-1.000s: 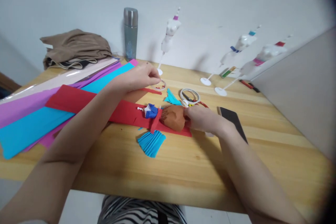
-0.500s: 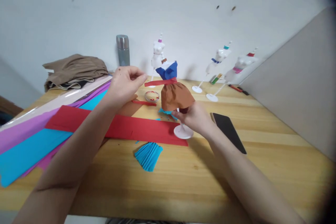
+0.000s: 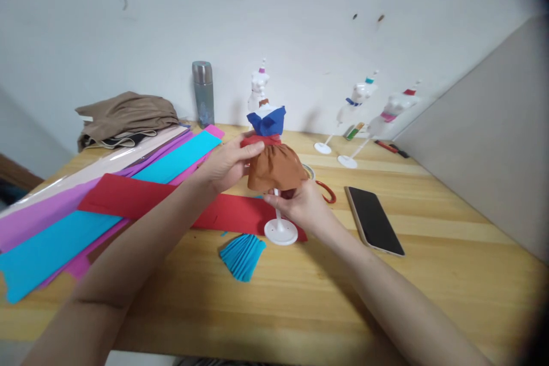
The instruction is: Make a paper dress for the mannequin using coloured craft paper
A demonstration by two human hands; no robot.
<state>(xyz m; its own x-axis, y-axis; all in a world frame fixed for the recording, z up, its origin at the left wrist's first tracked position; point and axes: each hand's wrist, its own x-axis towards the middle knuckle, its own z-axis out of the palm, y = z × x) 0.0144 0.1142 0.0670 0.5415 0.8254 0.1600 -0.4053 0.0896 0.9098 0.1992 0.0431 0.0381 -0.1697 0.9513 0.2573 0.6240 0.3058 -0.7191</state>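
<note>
A small white mannequin on a round base stands upright near the table's middle. It wears a brown paper skirt, a red waistband and a blue collar. My right hand grips its thin stem just under the skirt. My left hand is closed on the red waistband at the skirt's left side. A long red paper strip lies flat under my arms, and a pleated blue paper fan lies in front of the base.
Pink, purple and blue paper sheets cover the table's left. A black phone lies to the right. Three bare mannequins, a grey flask and folded brown cloth stand along the wall. Red-handled scissors lie behind my right hand.
The dressed mannequin went from lying on the red strip to upright and now stands lower and nearer. My left hand left the small ring and took hold of the waistband.
</note>
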